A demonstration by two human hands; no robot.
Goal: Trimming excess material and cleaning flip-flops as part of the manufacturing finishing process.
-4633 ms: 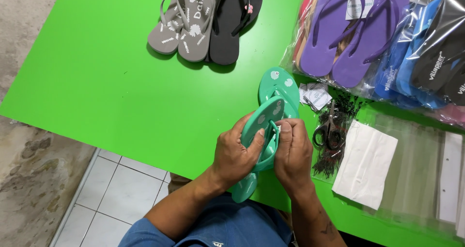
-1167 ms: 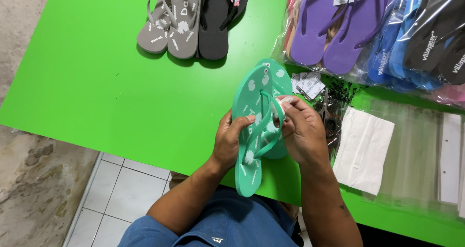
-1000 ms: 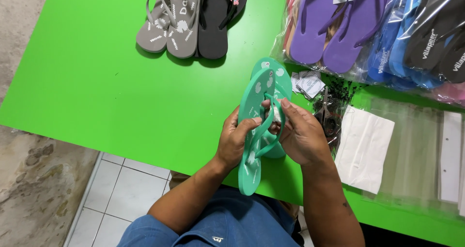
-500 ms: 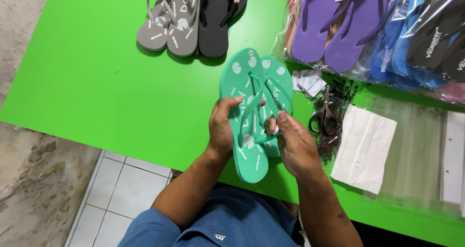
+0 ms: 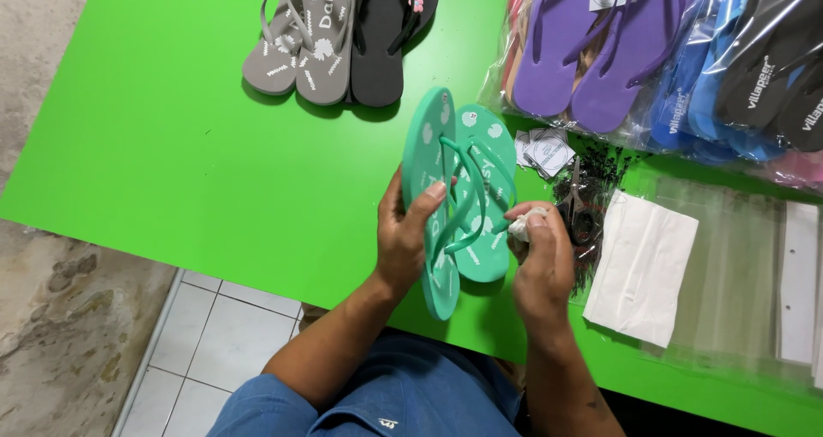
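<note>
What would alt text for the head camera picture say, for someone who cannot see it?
A person's left hand holds a pair of teal flip-flops on a green table, while the right hand pinches a small white tag at a strap. Grey and black flip-flops lie beyond, with bagged pairs to the right.

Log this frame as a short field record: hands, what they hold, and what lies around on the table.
Left hand: grip on the teal flip-flops, paired and tilted on edge
Right hand: pinches a small white tag by the straps
Surface: green table
Far side: grey flip-flops; black flip-flops
Right side: bagged flip-flops; scissors; white sheets
</note>
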